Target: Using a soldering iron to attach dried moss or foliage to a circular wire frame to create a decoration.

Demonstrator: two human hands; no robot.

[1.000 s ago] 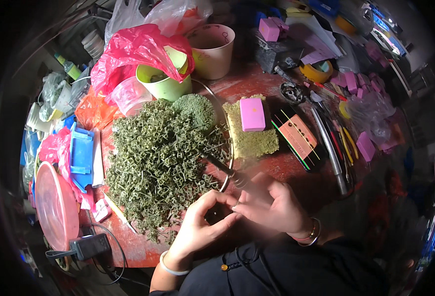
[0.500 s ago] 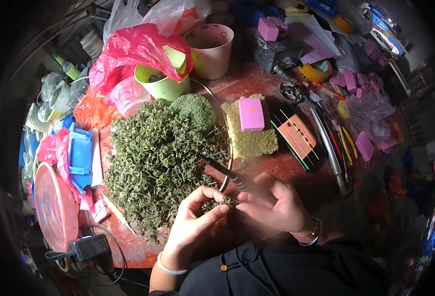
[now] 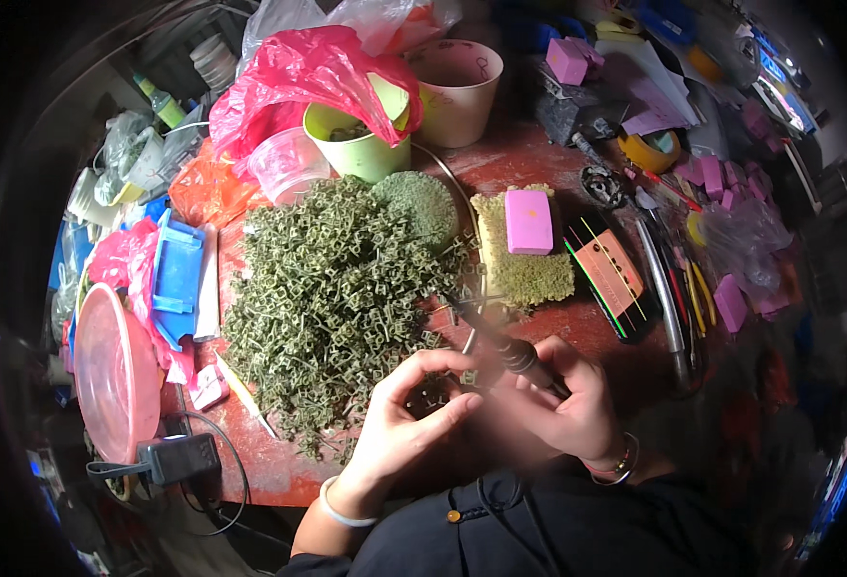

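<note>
My left hand (image 3: 395,418) is at the near edge of the pile, thumb and forefinger curved toward each other. Pinched near their tips is a small green clip-like piece (image 3: 468,377), partly blurred. In my right hand (image 3: 577,404) rests a dark pen-shaped tool (image 3: 518,354) with a ringed grip, its thin end slanting up and left toward the pile. Motion smears the lower fingers of that hand. Ahead and to the left is a large heap of small green square-looped pieces (image 3: 337,298).
Behind the heap stand a round green sponge-like pad (image 3: 419,210), a green bucket (image 3: 356,154) and a white bucket (image 3: 462,96). To the right lie a pink block (image 3: 529,221) on a yellowish sponge (image 3: 548,274), an orange-and-black box (image 3: 608,274) and pliers (image 3: 700,293). A pink basin (image 3: 116,375) leans at left.
The whole view has shifted, so the table appears farther right. My right fingers have curled closer around the dark tool, and more of its grip shows. Fewer green pieces show at my left fingertips.
</note>
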